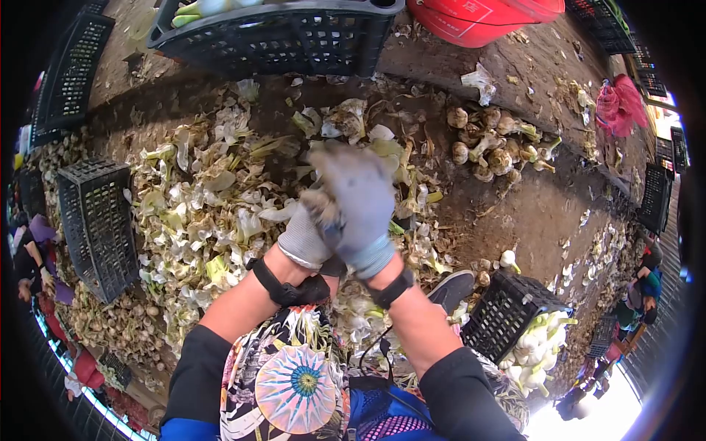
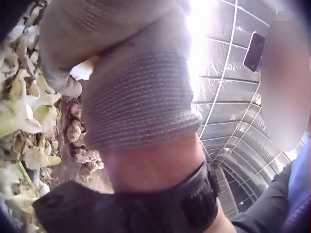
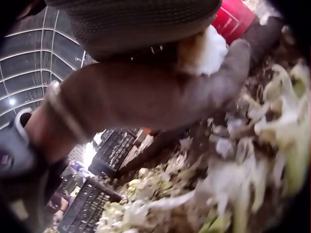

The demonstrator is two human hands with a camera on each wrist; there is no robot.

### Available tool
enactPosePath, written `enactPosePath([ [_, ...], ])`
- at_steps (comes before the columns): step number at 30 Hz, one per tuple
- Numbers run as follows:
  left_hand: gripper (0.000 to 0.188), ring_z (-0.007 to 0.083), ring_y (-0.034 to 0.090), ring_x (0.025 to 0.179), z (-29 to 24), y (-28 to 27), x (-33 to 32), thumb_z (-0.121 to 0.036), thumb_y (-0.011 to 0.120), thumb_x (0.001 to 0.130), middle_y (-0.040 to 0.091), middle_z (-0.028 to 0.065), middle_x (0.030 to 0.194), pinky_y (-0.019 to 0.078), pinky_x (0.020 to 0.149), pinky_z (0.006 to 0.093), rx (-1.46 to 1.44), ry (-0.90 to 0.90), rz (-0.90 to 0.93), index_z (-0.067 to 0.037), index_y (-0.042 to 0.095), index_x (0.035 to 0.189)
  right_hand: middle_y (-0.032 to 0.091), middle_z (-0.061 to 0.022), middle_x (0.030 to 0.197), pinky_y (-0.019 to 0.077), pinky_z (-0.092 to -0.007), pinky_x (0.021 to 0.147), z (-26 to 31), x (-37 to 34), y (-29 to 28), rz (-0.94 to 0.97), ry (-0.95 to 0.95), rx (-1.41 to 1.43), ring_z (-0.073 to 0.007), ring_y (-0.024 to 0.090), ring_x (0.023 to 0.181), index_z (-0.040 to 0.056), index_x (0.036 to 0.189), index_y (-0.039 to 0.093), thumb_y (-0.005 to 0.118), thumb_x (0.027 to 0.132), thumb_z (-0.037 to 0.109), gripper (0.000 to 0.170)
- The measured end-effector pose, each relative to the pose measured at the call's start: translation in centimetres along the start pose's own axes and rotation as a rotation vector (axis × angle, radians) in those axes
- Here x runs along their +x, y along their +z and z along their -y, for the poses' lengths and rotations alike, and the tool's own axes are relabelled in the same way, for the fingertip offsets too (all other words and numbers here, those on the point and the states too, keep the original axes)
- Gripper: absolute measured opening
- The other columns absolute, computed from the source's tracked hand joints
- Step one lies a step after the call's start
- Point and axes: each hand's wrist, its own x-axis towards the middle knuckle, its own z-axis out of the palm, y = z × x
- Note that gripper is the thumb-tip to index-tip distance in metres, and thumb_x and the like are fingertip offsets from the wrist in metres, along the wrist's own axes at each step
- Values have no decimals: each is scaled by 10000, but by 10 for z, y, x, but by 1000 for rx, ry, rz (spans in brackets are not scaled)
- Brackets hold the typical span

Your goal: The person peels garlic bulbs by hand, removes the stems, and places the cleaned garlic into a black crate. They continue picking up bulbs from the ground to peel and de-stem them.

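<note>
Both hands wear grey gloves and meet in the middle of the head view. The right hand (image 1: 360, 198) lies over the left hand (image 1: 307, 231), with its fingers blurred. Between the gloves, a white and brown garlic bulb (image 3: 209, 51) shows in the right wrist view, gripped by the left hand (image 3: 146, 94) beneath the right hand (image 3: 141, 24). A white bit of the bulb (image 2: 82, 70) peeks out beside the curled glove fingers in the left wrist view. How the right fingers lie is hidden. Below the hands spreads a heap of pale peelings (image 1: 195, 198).
A black crate (image 1: 272, 44) and a red bucket (image 1: 471, 18) stand ahead. Untrimmed bulbs (image 1: 496, 147) lie to the right front. Another crate (image 1: 99, 228) is at left; one with white garlic (image 1: 533, 353) stands right, near a shoe (image 1: 451, 290).
</note>
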Motion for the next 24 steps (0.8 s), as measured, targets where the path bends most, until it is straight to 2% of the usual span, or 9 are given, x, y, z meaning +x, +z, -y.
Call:
enactPosePath([
  [2, 339, 172, 538, 1184, -25, 44, 4, -48, 425, 995, 551, 59, 1282, 431, 1032, 291, 532, -417, -440, -94, 474, 1326, 587, -153, 1234, 345, -520, 1056, 5, -15, 7, -15, -13, 27, -362, 525, 1195, 61, 1279, 574, 629, 852, 316, 500],
  [4, 332, 180, 518, 1218, -17, 10, -15, -139, 382, 1041, 529, 66, 1314, 420, 1055, 301, 722, -294, -354, -97, 446, 1363, 575, -156, 1275, 314, -531, 1087, 4, -30, 14, -2, -5, 90, -372, 515, 1216, 65, 1301, 567, 606, 874, 379, 531],
  [6, 333, 194, 621, 1030, -27, 75, 16, -298, 356, 1069, 625, 90, 1161, 481, 978, 339, -115, -199, -901, -77, 557, 1215, 576, -172, 1283, 326, -502, 1095, 14, -40, 10, 44, -25, 52, -368, 519, 1230, 44, 1330, 549, 562, 907, 403, 555],
  [7, 378, 238, 565, 1204, -26, 19, 8, -264, 385, 1072, 551, 132, 1326, 469, 1041, 369, -435, -231, -199, -48, 461, 1373, 578, -179, 1281, 341, -489, 1088, 14, -52, 16, -18, 57, 292, -367, 523, 1228, 24, 1337, 538, 548, 924, 347, 524],
  [10, 385, 249, 599, 1158, -39, 59, 36, -255, 392, 1071, 572, 176, 1302, 500, 1015, 387, -66, -262, -847, 1, 480, 1345, 597, -176, 1286, 398, -411, 1058, 14, -86, 23, -85, 248, 612, -314, 563, 1203, -43, 1395, 467, 496, 956, 162, 486],
  [15, 348, 155, 634, 1025, -41, 57, 26, -209, 393, 1071, 626, 122, 1194, 538, 876, 286, 87, -313, -392, 18, 502, 1312, 622, -124, 1252, 460, -316, 975, 1, -58, -3, -267, 440, 1084, -180, 601, 1106, -69, 1428, 429, 439, 932, 5, 501],
  [20, 288, 101, 624, 852, -30, 74, 38, -240, 474, 1047, 651, 25, 1021, 506, 714, 234, 653, -188, -841, -32, 582, 1214, 641, -88, 1165, 484, -304, 940, -11, -35, 3, -348, 418, 557, -166, 619, 1028, -22, 1391, 490, 487, 954, 42, 442],
  [22, 259, 85, 612, 835, -26, 72, 28, -223, 497, 1027, 652, 19, 1020, 496, 693, 242, 716, -142, -747, -28, 601, 1161, 622, -34, 1012, 513, -275, 792, -10, -26, -3, -441, 798, 1386, -123, 604, 886, 18, 1249, 573, 505, 964, 57, 296],
  [24, 240, 78, 602, 807, -28, 59, 18, -197, 489, 1019, 658, 22, 992, 493, 700, 239, 936, -116, -613, -22, 609, 1129, 560, 9, 915, 476, -244, 652, -31, -40, 11, -353, 399, 1600, -78, 549, 785, 50, 1102, 585, 542, 997, 121, 134],
])
